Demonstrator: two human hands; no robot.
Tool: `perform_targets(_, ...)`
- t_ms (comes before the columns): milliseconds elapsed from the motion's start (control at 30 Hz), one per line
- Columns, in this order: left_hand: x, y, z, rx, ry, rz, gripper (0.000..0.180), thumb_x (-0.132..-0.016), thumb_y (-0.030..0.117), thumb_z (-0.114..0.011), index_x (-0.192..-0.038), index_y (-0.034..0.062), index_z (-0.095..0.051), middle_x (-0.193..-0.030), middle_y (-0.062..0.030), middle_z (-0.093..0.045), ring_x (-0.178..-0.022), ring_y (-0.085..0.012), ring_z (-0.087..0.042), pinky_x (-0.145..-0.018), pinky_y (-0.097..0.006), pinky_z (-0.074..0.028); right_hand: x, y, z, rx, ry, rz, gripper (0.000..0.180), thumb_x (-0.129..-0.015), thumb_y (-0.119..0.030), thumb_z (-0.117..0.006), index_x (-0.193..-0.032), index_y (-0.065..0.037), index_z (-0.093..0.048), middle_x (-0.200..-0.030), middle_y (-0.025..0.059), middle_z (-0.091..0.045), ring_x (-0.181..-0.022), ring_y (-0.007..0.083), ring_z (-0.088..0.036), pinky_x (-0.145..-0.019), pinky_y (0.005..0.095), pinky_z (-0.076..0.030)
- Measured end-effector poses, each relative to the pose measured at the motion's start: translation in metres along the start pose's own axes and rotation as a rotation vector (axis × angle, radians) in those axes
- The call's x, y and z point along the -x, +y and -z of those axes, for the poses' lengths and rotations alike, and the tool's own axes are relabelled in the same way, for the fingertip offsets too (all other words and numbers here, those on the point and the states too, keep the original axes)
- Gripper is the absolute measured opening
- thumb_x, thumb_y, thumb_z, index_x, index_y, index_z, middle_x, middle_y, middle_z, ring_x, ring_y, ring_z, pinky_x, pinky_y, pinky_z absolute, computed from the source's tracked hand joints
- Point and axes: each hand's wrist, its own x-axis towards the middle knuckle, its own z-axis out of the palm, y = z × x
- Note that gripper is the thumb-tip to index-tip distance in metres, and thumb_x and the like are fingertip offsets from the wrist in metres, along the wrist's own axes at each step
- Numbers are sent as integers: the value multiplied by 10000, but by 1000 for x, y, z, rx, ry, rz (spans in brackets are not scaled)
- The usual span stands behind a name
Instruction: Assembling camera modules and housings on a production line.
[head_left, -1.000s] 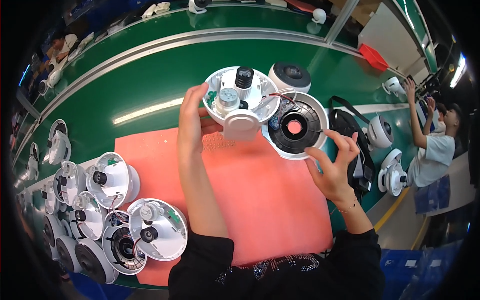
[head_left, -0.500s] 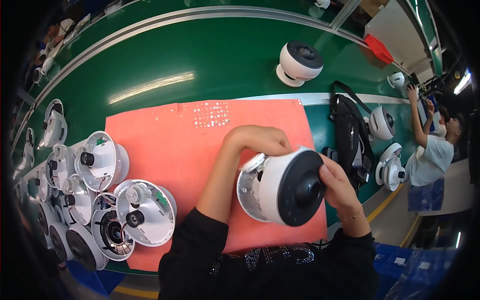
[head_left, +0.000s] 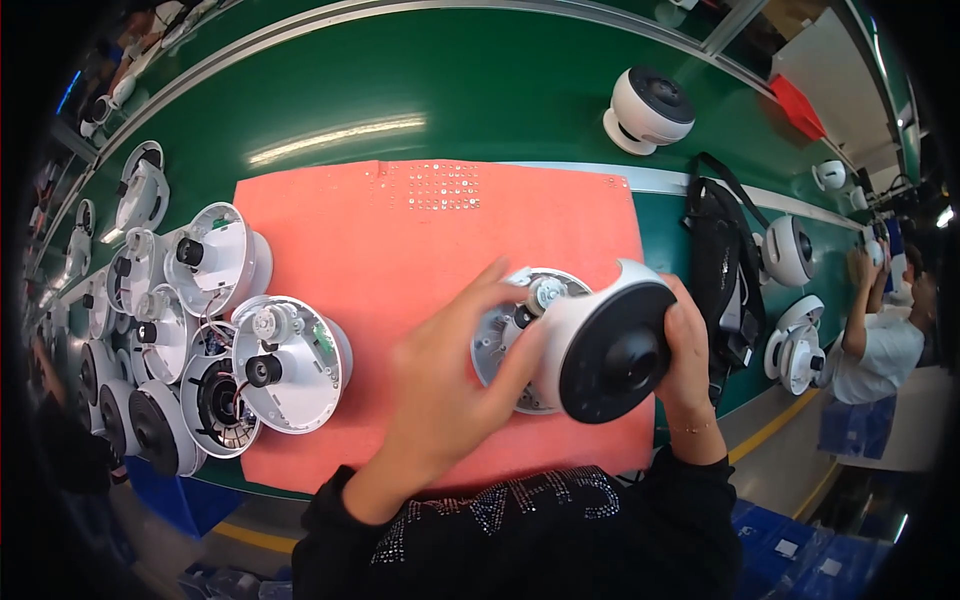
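Note:
Above the pink mat (head_left: 400,260) my right hand (head_left: 688,350) grips the right side of a white front shell (head_left: 620,345) with a round black face. Behind that shell, on its left, is a white rear shell (head_left: 492,345) with a white round motor (head_left: 545,292) inside. The two halves stand apart at the top, like an opened camera housing. My left hand (head_left: 430,375), slightly blurred, has thumb and forefinger spread around the opening; the thumb lies by the front shell and the fingertips near the rear shell's rim. Whether they press on it is hard to tell.
Several opened camera housings (head_left: 290,365) crowd the left of the mat. Small screws (head_left: 445,187) lie in rows at its far edge. A closed round camera (head_left: 650,108) stands on the green bench; a black bag (head_left: 722,270) lies at right. Another person (head_left: 880,335) works at far right.
My left hand has come from behind the housing to its left side, its fingers spreading. The gap between the shells shows more of the inside. The whole view has shifted somewhat.

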Motion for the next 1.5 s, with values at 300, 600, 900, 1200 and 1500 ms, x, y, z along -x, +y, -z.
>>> perform_targets(300,56,8,24,219,-358,228,454,-654,156,-767,-987,-19,-513,-847,-144,-657,-818,-234,-652,-680,-291,-533,34,1,-2,395,-153,303,537,-843,-390,-538,-1139,29,-381,-1027,101,-457,-907,151,-470,-790,272,-379)
perform_targets(600,64,1,27,152,-330,73,379,-599,101,-775,-889,-23,-565,-788,-119,-655,-684,-201,-665,-616,-266,-545,43,5,5,461,-284,256,607,-769,-394,-640,-1095,-12,-299,-894,129,-490,-795,240,-581,-697,335,-487)
perform_targets(900,62,3,29,147,-382,40,403,-614,103,-726,-973,15,-566,-757,-102,-643,-683,-219,-658,-555,-279,-518,23,-27,-16,530,-314,452,788,-470,-397,-838,-1053,5,-493,-857,114,-591,-762,234,-588,-704,307,-461)
perform_targets(1200,61,2,28,160,-353,18,410,-598,84,-725,-970,21,-564,-710,-98,-638,-632,-233,-652,-514,-281,-510,8,-64,-47,803,-391,532,463,-515,-282,-836,-721,-29,-508,-651,64,-497,-570,223,-509,-487,302,-388)
perform_targets(1500,58,-2,19,132,-250,69,314,-612,95,-730,-866,18,-562,-662,-101,-632,-597,-215,-650,-506,-270,-505,-23,-89,-45,900,-594,134,443,-547,-260,-819,-695,-48,-458,-578,55,-451,-472,188,-422,-433,269,-334)
